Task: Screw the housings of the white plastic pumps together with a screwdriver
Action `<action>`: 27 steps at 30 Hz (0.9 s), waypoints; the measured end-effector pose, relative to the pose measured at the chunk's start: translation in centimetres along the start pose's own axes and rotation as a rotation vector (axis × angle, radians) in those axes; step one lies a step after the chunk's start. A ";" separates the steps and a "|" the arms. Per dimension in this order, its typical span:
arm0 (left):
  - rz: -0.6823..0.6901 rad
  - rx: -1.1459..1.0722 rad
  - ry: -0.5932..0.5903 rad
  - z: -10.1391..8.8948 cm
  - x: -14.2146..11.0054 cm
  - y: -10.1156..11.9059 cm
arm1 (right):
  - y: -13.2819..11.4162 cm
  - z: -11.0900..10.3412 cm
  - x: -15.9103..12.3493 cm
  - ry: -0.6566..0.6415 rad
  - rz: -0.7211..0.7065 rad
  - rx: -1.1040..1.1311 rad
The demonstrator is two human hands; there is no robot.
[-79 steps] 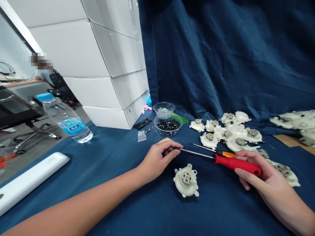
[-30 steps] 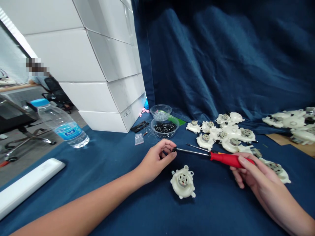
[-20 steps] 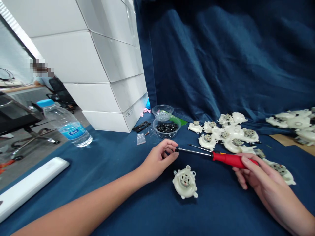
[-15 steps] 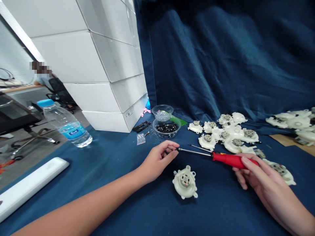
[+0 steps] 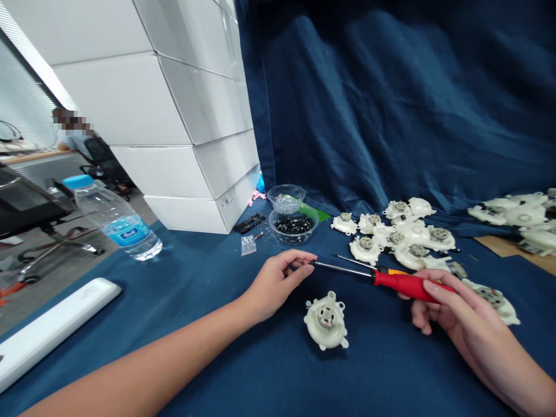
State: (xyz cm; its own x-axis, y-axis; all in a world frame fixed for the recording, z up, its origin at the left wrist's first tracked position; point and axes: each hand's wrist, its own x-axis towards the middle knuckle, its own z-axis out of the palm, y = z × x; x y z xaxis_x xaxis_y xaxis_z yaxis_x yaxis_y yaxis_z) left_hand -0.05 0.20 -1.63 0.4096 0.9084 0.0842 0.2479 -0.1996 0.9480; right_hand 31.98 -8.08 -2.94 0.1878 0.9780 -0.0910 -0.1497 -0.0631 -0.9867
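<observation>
Dark blue cloth [image 5: 369,104] hangs in folds behind a tabletop [image 5: 182,353] draped in the same blue, with a tall stack of white cartons [image 5: 143,116] to one side and a clear water bottle with a blue cap [image 5: 117,223] lying near them. Beside a clear bowl of small black parts [image 5: 294,226], a heap of white plastic motor housings [image 5: 403,237] spreads across the cloth. Closer to the person, a single white plastic motor housing [image 5: 325,320] sits apart, its metal motor facing up, below and between both hands. It looks light and stiff, best held by its round body, since its small lugs may be fragile. The right hand [image 5: 456,324] curls around a red-handled screwdriver [image 5: 408,286], a light tool best held by that thick grip. Its smooth steel shaft reaches toward the left hand [image 5: 280,284], whose fingers and thumb sit slightly parted at the tip; whether they pinch something tiny, I cannot tell.
</observation>
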 end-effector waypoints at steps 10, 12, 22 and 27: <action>-0.001 0.009 -0.010 0.0 0.0 0.1 | -0.1 0.2 0.0 0.057 0.019 -0.010; 0.004 -0.008 -0.018 0.0 0.0 0.1 | 0.0 0.2 0.0 0.056 0.017 -0.013; 0.019 -0.079 -0.034 0.1 0.0 0.3 | 0.0 0.2 0.1 0.047 -0.001 -0.019; 0.010 -0.117 -0.031 0.0 -0.1 0.7 | -0.1 0.3 0.0 0.061 -0.008 -0.013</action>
State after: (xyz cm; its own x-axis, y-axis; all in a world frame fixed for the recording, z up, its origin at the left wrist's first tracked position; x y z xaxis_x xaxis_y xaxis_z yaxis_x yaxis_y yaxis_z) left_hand 0.13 -0.04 -0.96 0.4384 0.8947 0.0857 0.1404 -0.1623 0.9767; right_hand 31.67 -7.96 -2.82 0.2478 0.9645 -0.0909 -0.1356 -0.0583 -0.9890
